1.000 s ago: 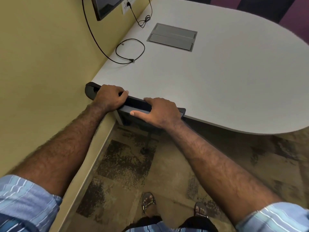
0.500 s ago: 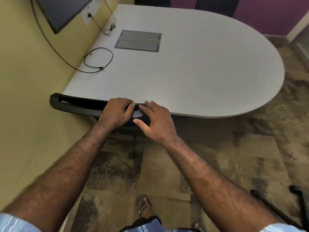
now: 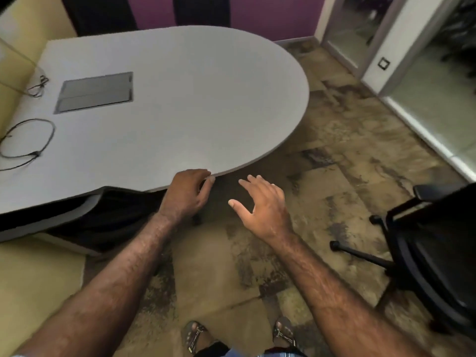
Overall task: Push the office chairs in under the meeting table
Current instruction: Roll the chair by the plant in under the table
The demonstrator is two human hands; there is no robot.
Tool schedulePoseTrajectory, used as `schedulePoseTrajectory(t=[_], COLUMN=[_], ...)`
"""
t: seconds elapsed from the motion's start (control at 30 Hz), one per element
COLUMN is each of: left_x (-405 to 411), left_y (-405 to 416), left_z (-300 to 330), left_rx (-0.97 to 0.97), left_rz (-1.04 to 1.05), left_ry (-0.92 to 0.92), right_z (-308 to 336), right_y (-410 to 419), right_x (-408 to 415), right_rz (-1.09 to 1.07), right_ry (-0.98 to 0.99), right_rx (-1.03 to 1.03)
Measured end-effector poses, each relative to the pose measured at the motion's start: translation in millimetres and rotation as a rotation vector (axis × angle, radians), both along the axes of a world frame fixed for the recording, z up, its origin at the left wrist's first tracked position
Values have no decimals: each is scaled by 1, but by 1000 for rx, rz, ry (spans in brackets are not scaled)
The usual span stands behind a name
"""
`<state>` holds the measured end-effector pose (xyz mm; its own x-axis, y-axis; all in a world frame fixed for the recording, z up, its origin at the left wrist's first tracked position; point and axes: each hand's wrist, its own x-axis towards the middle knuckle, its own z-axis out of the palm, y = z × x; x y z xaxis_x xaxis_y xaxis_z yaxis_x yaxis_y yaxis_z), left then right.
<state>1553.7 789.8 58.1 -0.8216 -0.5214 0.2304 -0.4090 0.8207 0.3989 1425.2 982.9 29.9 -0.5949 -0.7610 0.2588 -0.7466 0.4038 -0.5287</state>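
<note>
Under table (image 3: 180,112): one chair (image 3: 116,212) tucked | left hand (image 3: 186,194) loosely curled, empty | right hand (image 3: 262,204) spread

Surface (image 3: 180,112): cable loop (image 3: 28,143) at its left end, hatch panel (image 3: 95,91) behind the loop. One office chair (image 3: 108,210) tucked under the near edge, left; second office chair (image 3: 435,253) on the floor, well apart to the right.

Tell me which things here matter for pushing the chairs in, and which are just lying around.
Job:
- table
- tucked chair under its near edge
- second chair, out on the floor at right
- left hand, right hand

Lying about:
- looped cable on the table
- grey hatch set into the tabletop
</note>
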Motion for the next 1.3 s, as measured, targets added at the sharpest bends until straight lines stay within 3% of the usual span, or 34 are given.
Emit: schedulePoseTrajectory(t=[0.2,0.5,0.93,1.13,1.3], left_x=[-104,-234,-351,-389,-414], left_y=[82,213,360,411,437], left_z=[11,29,63,78,81], left_rx=[-8,-1,-54,-111,-164], left_rz=[-239,-431,-792,-951,-1012], left_ry=[19,87,25,60,31], right_z=[10,35,72,66,69], right_y=[104,242,411,482,512], right_x=[-80,-165,-238,-248,-249], right_rz=[-241,-482,-894,-1067,-1133], right_ry=[32,114,210,50,-132], right_rx=[3,22,105,333,405])
